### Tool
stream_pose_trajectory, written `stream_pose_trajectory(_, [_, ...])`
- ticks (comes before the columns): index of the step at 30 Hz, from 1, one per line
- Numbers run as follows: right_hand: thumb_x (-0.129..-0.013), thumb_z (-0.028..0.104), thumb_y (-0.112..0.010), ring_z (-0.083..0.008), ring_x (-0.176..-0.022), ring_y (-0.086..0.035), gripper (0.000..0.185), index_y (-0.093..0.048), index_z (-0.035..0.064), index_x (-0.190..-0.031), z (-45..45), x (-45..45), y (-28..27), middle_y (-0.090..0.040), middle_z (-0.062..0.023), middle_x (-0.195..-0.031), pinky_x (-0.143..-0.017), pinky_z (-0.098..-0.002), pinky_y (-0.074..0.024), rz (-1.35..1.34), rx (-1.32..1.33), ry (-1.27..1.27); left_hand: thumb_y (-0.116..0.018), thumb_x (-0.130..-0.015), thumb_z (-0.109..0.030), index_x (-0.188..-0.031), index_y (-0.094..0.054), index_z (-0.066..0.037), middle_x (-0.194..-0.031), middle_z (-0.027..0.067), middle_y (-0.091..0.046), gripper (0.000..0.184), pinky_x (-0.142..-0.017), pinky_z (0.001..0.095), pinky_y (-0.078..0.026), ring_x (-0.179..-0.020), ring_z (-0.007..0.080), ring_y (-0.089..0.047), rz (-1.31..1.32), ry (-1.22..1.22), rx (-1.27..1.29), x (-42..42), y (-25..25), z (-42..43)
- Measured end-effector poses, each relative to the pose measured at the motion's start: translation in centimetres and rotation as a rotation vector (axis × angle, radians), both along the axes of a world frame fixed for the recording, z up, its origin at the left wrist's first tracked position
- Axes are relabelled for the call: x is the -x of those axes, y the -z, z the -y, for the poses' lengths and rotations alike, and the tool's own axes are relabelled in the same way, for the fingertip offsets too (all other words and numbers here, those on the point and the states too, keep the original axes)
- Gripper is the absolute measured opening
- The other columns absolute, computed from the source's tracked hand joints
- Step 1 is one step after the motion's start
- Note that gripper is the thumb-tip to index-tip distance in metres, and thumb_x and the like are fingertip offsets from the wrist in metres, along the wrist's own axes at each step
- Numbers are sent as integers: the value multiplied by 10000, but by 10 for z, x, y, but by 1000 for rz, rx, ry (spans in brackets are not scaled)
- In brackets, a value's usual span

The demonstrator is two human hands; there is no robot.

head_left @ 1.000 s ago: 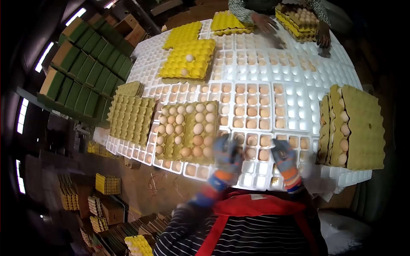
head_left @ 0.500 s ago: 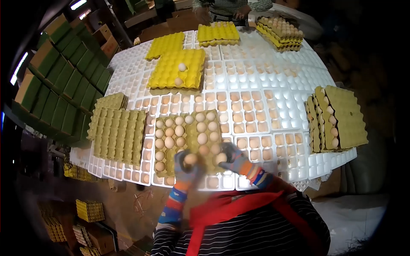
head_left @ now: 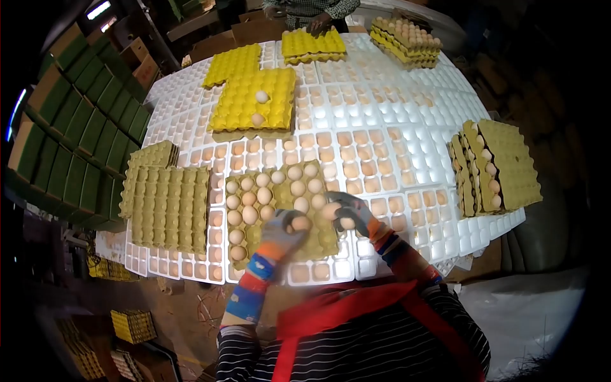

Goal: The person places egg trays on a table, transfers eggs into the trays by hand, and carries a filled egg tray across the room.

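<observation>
The first egg (head_left: pixel 300 223) sits in the left hand (head_left: pixel 283 230). I read the fingers as curled round the shell, thumb side inward; the loose wrap presumably spreads the load over a fragile surface. The right hand (head_left: pixel 354 211) is bent round two more: a far egg (head_left: pixel 331 211) at the fingertips and a near egg (head_left: pixel 347 223) under the palm side. I judge that the cupped grip keeps both shells together without squeezing; exact finger contact is hidden.

Below and between the hands lies the fibre tray (head_left: pixel 320 243). Its cells near the left hand's inner side are vacant; seated eggs occupy cells beyond that hand and along its outer side. The raised cell walls appear to keep shells apart.

Beyond and outward of the right hand, white plastic trays (head_left: pixel 417 155) lie edge to edge, many cells filled with eggs. Outward of the left hand rests an egg-free fibre stack (head_left: pixel 170 207). Farther out from the right hand, a tilted fibre stack (head_left: pixel 506 165) shows a row of eggs between layers.

Beyond the left hand, a yellow tray stack (head_left: pixel 248 102) carries two loose eggs, probably steadied by its dimples. Farthest forward, a co-worker's hand (head_left: pixel 319 24) is at another yellow stack (head_left: pixel 312 46).
</observation>
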State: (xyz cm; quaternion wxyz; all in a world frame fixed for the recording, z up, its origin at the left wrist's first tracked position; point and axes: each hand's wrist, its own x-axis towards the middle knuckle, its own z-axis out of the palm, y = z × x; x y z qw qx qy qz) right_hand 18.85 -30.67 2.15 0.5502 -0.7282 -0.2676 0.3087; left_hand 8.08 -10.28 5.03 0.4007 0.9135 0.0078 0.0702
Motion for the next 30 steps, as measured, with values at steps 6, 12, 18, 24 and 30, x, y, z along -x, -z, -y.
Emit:
stream_pose_trajectory(6, [-782, 351, -631, -244, -983, -573, 528, -502, 139, -1248, -19, -7, -23, -490, -176, -1239, -785, -382, -492, 876, 594, 77, -560, -759, -154, -1231, -493, -69, -1172, 118, -526, 484, -771, 331, -505, -960, 234, -580, -60, -137, 902, 45, 0, -31])
stream_pose_trajectory(12, [-704, 364, -691, -302, -1002, -534, 439, -582, 220, -1104, -45, -8, -2, -458, -120, -1220, -780, -385, -477, 951, 781, 16, -753, -636, -264, -1123, -591, -220, -1266, 121, -408, 515, -785, 391, -508, -1056, 321, -499, -330, 5, -747, 37, -8, 1])
stream_pose_trajectory(18, [-610, 299, -803, -296, -907, -565, 413, -638, 129, -948, 63, 0, -23, -570, -135, -1027, -769, -369, -470, 520, 72, 514, -790, -612, -276, -1050, -635, -95, -1097, 155, -553, 499, -781, 411, -486, -943, 317, -575, -227, -54, -432, 42, -16, -12])
stream_pose_trajectory(24, [-577, 290, -817, -300, -821, -581, 428, -644, 90, -914, 186, 69, -9, -590, -133, -908, -686, -379, -489, 576, 255, 518, -764, -619, -285, -1092, -612, -136, -1125, 199, -524, 519, -780, 410, -496, -964, 369, -560, -68, 228, -275, 29, -26, 109])
stream_pose_trajectory(30, [-684, 296, -703, -326, -898, -566, 432, -618, 183, -1092, 166, 104, 23, -533, -153, -1086, -705, -410, -497, 698, 572, 415, -603, -775, -258, -1231, -521, -204, -1189, 201, -514, 467, -737, 420, -497, -898, 349, -592, -138, 286, -495, 27, 7, 163])
